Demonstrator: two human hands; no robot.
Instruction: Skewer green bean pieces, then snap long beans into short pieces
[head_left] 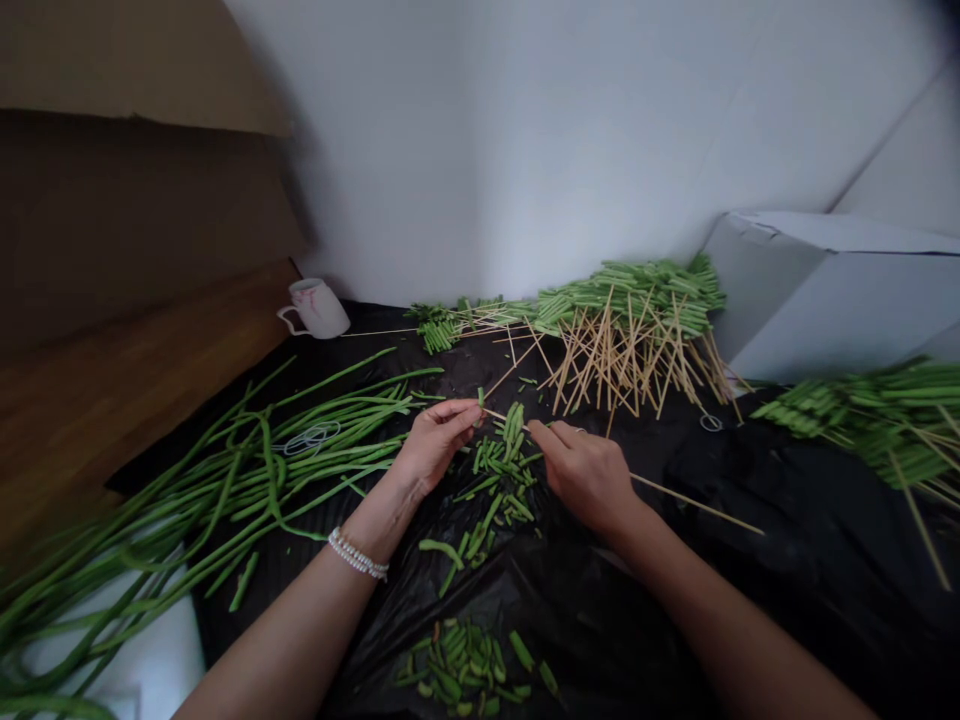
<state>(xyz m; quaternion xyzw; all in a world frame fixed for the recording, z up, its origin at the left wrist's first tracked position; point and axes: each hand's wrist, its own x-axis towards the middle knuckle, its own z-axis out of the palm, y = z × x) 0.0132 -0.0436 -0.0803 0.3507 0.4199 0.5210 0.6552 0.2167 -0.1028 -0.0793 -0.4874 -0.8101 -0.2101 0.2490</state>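
I see left hand point(436, 440) pinching bean piece point(481, 396) at frame centre; right hand point(585, 470) gripping skewer point(697, 505), tip meeting bean. Cut beans point(499, 480) below hands.

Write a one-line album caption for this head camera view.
Left hand and right hand thread cut bean pieces onto a skewer.

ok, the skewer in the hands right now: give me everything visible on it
The skewer is a thin, pale stick that looks like bamboo, straight and unbroken. It lies nearly level above the black plastic sheet, running from the left hand to lower right past the wrist. The right hand grips it mid-length; the left hand's fingertips pinch a green bean piece at its tip. Its free end is bare.
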